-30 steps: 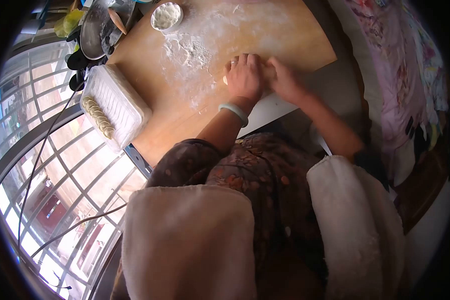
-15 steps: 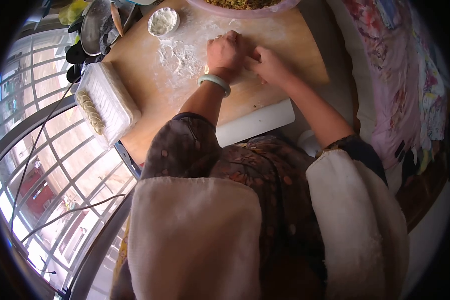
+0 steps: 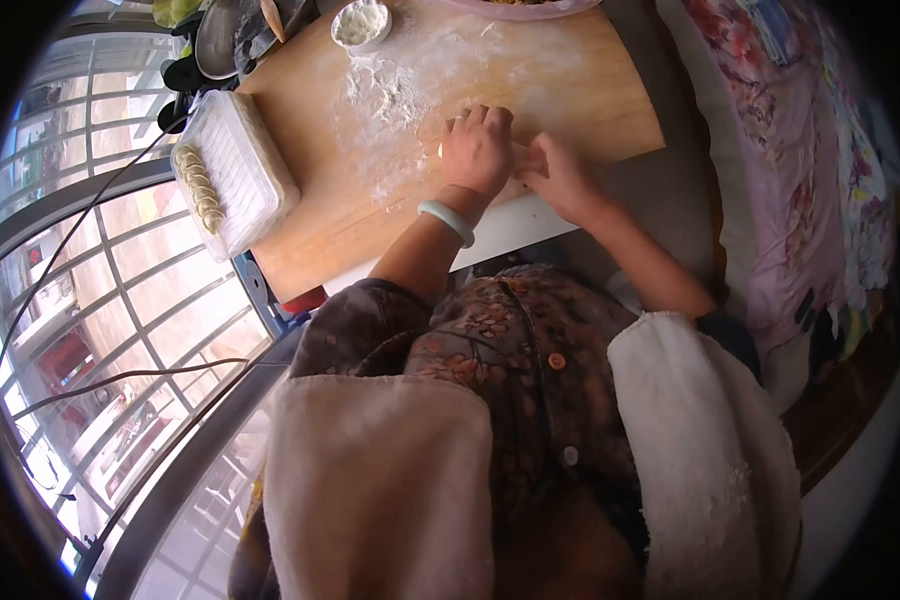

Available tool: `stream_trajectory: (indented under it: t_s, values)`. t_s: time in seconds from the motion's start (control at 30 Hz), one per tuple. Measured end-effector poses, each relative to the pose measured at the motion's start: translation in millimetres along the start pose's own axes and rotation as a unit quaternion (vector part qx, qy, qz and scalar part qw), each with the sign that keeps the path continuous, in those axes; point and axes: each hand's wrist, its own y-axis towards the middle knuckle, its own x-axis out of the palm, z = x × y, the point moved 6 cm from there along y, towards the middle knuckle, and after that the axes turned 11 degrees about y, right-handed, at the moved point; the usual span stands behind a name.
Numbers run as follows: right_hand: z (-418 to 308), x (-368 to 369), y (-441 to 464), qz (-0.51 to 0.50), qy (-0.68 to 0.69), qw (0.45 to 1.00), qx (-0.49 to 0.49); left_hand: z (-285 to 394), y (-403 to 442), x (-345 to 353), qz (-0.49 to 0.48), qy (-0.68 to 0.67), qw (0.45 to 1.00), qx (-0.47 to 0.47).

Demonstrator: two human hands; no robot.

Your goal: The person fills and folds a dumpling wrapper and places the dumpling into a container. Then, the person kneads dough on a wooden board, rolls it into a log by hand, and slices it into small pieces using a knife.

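Note:
My left hand point(image 3: 477, 150), with a pale green bangle point(image 3: 447, 222) on its wrist, is closed palm down over the floury wooden board point(image 3: 320, 235). A small pale tip point(image 3: 440, 151) shows at its left edge; I cannot tell whether it is dough or a tool's end. Close on the right, my right hand point(image 3: 562, 180) has its fingers pinched together near the board's front edge. A short tan piece point(image 3: 525, 158) spans the gap between the hands, mostly hidden by them. Loose flour point(image 3: 382, 92) lies beyond my left hand.
A small white bowl of flour point(image 3: 361, 26) stands at the back. On the left, a clear plastic tray point(image 3: 250, 165) holds a row of dumplings point(image 3: 200, 190). A pink basin point(image 3: 530, 10) is at the far edge. A metal pan point(image 3: 225, 40) sits at the back left.
Both hands have come nearer my body and slightly right, staying close together. The view has shifted, so the bowl, tray and basin appear higher and further right.

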Motion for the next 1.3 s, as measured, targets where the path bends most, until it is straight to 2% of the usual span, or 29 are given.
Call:
stream_trajectory:
  t_s: [0.07,0.13,0.23,0.33,0.47,0.57,0.6,0.7,0.73,0.77,0.83,0.87,0.9,0.97,1.1,1.13,1.2,1.23,1.3]
  values:
    - [-5.1,4.0,-5.7,-0.018,-0.039,0.999,0.007,-9.1,-18.4,12.4,-0.027,-0.012,0.999,-0.023]
    - [-11.2,5.8,-1.2,-0.034,-0.098,0.994,-0.014,-5.5,-23.2,10.5,0.026,-0.007,0.999,-0.020]
    - [-9.8,7.3,9.6,-0.036,-0.093,0.994,-0.037,-9.0,-16.2,15.3,0.007,-0.004,0.999,-0.043]
    - [-3.8,0.8,26.5,-0.023,-0.084,0.996,-0.008,-13.7,5.6,21.1,-0.008,-0.016,0.998,-0.059]
    - [16.6,-5.6,46.5,-0.038,0.045,0.986,0.154,-18.5,33.8,27.6,-0.020,0.005,0.997,-0.080]
    - [13.1,-10.7,53.3,-0.009,0.128,0.975,0.182,-23.0,57.0,33.5,-0.046,0.005,0.995,-0.090]
    - [18.2,-8.7,54.4,0.009,0.169,0.968,0.187,-22.7,62.5,29.4,-0.024,-0.011,0.996,-0.082]
    - [21.3,-0.7,50.7,0.038,0.296,0.931,0.213,-31.5,75.9,29.0,-0.048,-0.110,0.987,-0.108]
    - [24.4,4.6,48.0,0.037,0.335,0.912,0.232,-39.8,78.1,19.3,0.009,-0.215,0.968,-0.133]
    - [29.5,11.2,41.5,0.022,0.401,0.879,0.256,-51.6,74.8,11.6,0.073,-0.323,0.924,-0.189]
    - [37.7,27.7,28.3,-0.012,0.527,0.795,0.299,-70.8,59.5,-26.3,0.154,-0.354,0.897,-0.216]
    - [48.3,43.2,19.3,-0.041,0.572,0.750,0.329,-81.7,42.6,-30.9,0.179,-0.306,0.907,-0.226]
    - [43.6,49.8,14.8,-0.021,0.586,0.734,0.342,-91.2,23.4,-29.2,0.205,-0.257,0.915,-0.233]
    - [31.6,68.0,3.1,0.019,0.610,0.701,0.370,-90.7,-6.0,-1.3,0.103,-0.266,0.912,-0.293]
    - [31.2,53.7,-6.1,-0.027,0.498,0.795,0.346,-58.5,-7.9,14.6,0.108,-0.197,0.941,-0.253]
    - [18.5,34.0,-8.8,-0.031,0.406,0.852,0.328,-49.5,-0.2,12.6,0.111,-0.158,0.955,-0.226]
    - [19.0,4.4,-2.1,0.026,0.326,0.905,0.271,-28.6,12.1,9.1,0.105,-0.114,0.966,-0.206]
    - [19.5,-8.8,1.8,0.058,0.285,0.926,0.241,-22.6,15.9,14.5,0.085,-0.101,0.969,-0.210]
    - [13.6,-19.6,9.8,0.059,0.266,0.938,0.216,-11.5,25.2,23.3,0.044,-0.075,0.973,-0.212]
